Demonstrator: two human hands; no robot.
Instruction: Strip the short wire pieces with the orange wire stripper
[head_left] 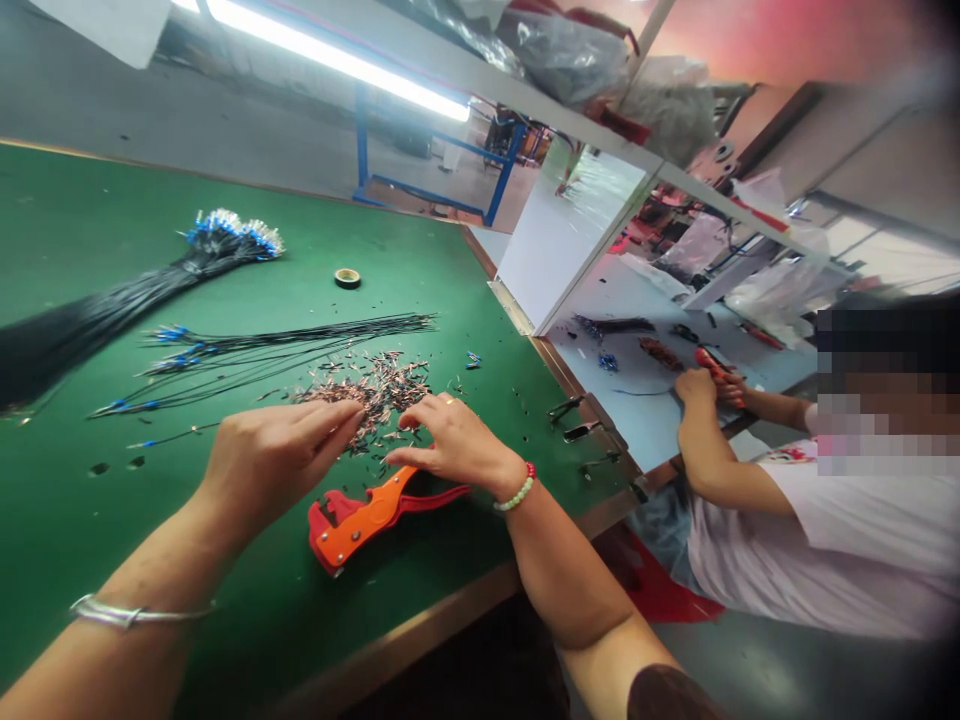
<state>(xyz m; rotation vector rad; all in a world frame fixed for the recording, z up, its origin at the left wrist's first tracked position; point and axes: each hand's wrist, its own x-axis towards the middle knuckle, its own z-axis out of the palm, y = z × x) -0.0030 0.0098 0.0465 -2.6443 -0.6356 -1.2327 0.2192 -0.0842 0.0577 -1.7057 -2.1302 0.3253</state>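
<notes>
My left hand (274,455) reaches in at the left edge of a pile of cut wire scraps (379,385), its fingers stretched out together and nothing visible in them. On the pile's right side is my right hand (457,440), thumb and fingers apart, holding nothing I can see. An orange and red wire stripper (367,525) lies just below the right hand, which hides part of its handles. Behind my hands, loose black wires (322,330) with blue terminals lie spread out. One single wire (180,437) rests close to the left hand.
A thick bundle of black wires (127,310) lies at the left, near a roll of tape (347,278). Small clamps (581,430) sit at the green table's (420,620) right edge. A co-worker (825,520) holds a red tool (712,365) at the adjoining table.
</notes>
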